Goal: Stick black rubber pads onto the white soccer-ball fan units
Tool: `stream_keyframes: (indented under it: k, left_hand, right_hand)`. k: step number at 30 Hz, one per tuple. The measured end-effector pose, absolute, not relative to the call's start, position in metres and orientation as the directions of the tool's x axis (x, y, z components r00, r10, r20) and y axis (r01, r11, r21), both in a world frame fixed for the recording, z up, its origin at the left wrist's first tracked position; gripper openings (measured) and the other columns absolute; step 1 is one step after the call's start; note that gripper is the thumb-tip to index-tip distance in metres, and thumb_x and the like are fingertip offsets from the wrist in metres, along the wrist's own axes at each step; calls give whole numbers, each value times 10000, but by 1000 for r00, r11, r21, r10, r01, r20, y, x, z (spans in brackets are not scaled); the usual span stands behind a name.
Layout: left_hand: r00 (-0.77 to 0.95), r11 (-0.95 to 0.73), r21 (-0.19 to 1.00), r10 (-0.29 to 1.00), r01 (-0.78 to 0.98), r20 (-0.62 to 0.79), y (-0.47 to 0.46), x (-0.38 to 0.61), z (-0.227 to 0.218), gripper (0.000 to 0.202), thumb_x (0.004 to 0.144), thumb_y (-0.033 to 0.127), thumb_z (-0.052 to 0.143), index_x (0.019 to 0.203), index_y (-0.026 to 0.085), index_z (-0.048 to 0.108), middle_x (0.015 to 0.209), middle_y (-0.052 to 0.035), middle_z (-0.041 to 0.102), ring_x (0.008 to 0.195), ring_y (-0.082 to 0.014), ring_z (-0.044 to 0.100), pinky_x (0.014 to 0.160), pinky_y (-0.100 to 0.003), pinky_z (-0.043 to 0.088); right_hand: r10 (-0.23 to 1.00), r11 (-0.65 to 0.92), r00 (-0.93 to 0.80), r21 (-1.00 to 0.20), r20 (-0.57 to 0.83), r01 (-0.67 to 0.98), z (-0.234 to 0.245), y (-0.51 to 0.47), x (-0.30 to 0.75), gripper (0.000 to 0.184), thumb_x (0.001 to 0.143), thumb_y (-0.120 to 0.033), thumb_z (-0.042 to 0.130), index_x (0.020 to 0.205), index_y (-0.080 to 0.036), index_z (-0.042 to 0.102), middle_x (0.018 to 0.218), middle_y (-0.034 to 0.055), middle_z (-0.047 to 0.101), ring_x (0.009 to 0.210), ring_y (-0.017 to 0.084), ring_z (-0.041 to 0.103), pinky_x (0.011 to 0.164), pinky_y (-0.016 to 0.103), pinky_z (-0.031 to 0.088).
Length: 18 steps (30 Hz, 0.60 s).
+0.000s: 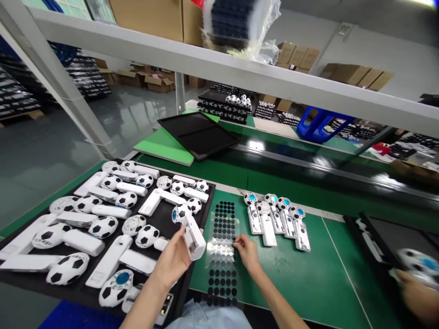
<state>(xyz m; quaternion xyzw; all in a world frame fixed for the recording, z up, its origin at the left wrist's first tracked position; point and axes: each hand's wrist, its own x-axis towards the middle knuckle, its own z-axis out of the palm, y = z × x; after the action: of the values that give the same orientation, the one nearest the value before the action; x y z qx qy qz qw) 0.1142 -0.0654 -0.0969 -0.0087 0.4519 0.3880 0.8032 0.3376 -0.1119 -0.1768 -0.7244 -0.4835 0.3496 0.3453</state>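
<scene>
My left hand (pixel 173 260) is closed round the white handle of a handheld fan (pixel 195 240) with a soccer-ball head and a blue centre. It holds the fan above the right edge of a black tray (pixel 154 208) full of similar fans. My right hand (pixel 247 250) pinches at the right edge of a clear sheet of round black stickers (pixel 222 274) lying on the green bench. Whether a sticker is between its fingertips is too small to tell. Right of the sheet, several fans with handle insides showing (pixel 276 221) lie in a row.
At the right edge, another person's hand (pixel 416 297) holds a fan beside a second black tray (pixel 373 256). Black trays (pixel 199 132) rest on a green board (pixel 164 146) behind the bench. A white shelf beam (pixel 219 64) crosses overhead. A blue plastic stand (pixel 318 125) is farther back.
</scene>
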Motion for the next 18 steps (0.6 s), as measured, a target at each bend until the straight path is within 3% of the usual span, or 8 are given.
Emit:
stream_keyframes:
  k: [2,6,10,14,18]
  left_hand:
    - [297,703,338,616,-626,-730,-73,117,-99,273,843,212,546,1115,229,541,912,-13,667,718,-128,644,655,-249,540]
    - [326,697,608,716,-380,-617,-86,120,-102,634,739,254,656,1294,345,364,1167,-20,583,809,-168,631,704,-334,543]
    - [289,482,857,859,-183,-422,-91,127,-105,797,634,234,683,1338,191,312,1245,-101,545,1067,-235,547,936,-369,430]
    - [383,373,923,869,-94,-313,-92,133,-104,676,661,246,652,1267,122,378,1184,-140,588,1047,-266,563,953,-408,410]
    - [348,265,963,908,-43,-234,-95,131,-102,624,713,291,615,1277,144,392,1322,-126,491,1228,-272,432,1045,-385,331]
  right_hand:
    - [939,-293,285,-876,-190,382,-166,-107,339,230,719,-355,535,577,-204,436,477,-53,419,439,139,454,474,258,384]
    - [961,-247,186,-935,-203,255,-128,-96,325,282,721,-452,534,631,-189,488,510,-39,473,461,129,495,506,264,435]
    - [980,-198,47,-963,-193,182,-86,-95,292,156,716,-335,522,692,-182,538,579,-23,513,529,124,510,542,246,428]
    - [998,-62,5,-937,-64,344,-59,-101,267,89,732,-180,512,666,-178,571,724,-3,521,655,118,497,597,224,376]
    - [1000,1,-28,-877,-14,481,-52,-105,262,142,768,-109,470,687,-182,562,672,-16,525,617,114,480,590,220,355]
